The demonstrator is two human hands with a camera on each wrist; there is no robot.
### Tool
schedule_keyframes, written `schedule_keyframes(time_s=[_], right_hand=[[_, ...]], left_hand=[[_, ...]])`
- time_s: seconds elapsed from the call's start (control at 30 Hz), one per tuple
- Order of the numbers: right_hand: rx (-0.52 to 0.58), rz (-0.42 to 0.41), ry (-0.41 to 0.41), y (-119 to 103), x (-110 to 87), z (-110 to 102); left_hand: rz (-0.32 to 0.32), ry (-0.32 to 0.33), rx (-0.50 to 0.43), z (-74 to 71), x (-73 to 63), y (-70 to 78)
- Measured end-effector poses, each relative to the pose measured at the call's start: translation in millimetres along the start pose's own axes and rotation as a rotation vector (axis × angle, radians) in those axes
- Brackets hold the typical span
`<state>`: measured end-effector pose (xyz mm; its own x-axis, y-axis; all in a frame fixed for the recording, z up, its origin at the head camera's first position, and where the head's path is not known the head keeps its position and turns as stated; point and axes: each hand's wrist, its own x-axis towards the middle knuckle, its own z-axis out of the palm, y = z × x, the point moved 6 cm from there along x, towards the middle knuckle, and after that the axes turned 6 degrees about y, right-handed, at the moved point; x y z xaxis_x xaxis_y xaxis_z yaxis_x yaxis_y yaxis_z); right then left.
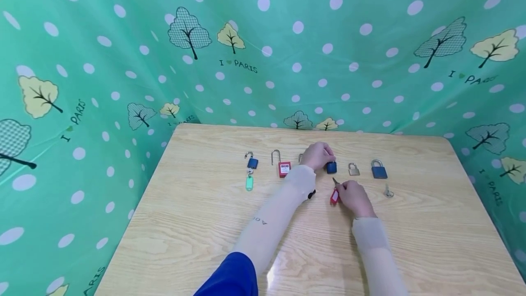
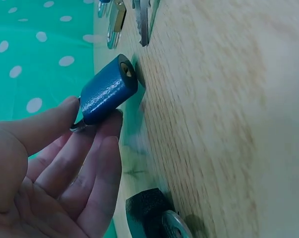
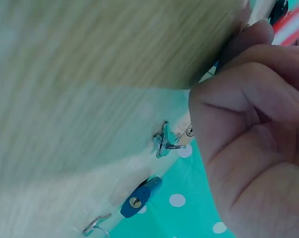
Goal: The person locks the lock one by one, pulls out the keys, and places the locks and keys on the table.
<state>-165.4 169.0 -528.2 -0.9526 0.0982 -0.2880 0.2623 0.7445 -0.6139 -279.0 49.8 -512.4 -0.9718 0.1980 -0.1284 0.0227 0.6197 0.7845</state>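
Observation:
My left hand (image 1: 318,155) pinches a small blue padlock (image 1: 331,167) near its shackle, with thumb and fingertips. In the left wrist view the padlock (image 2: 107,91) is tilted just over the tabletop, its brass keyhole (image 2: 126,70) turned away from the palm. My right hand (image 1: 355,197) grips a key (image 1: 335,182) whose tip points toward that padlock, a short gap apart. From the key hangs a red tag (image 1: 334,196). In the right wrist view the curled right fingers (image 3: 258,84) hide the key, while part of the red tag (image 3: 293,25) shows.
Leftward lie an open blue padlock (image 1: 252,163) with a green tag (image 1: 249,182) and an open red padlock (image 1: 284,169). A small metal padlock (image 1: 354,169) and a larger blue padlock (image 1: 379,170) are on the right, with keys (image 1: 388,191) below. Beside the left wrist is a black object (image 1: 311,194).

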Motion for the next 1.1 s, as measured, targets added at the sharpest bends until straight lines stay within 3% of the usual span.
schedule_keyframes(time_s=[0.23, 0.47, 0.87, 1.1], right_hand=[[-0.069, 0.019, 0.014, 0.3, 4.6, 1.9], [-0.070, 0.046, -0.006, -1.5, 3.3, -0.9], [-0.062, -0.027, 0.030, 1.8, 7.1, -2.8], [-0.053, -0.001, 0.022, 3.4, 7.2, -1.7]], left_hand=[[0.015, 0.002, 0.041, 2.7, 4.1, -1.1], [0.037, 0.010, 0.088, 3.9, 3.3, 0.8], [0.100, 0.048, 0.221, 0.7, 5.9, 8.5], [0.080, 0.035, 0.139, 4.2, 8.4, 5.2]])
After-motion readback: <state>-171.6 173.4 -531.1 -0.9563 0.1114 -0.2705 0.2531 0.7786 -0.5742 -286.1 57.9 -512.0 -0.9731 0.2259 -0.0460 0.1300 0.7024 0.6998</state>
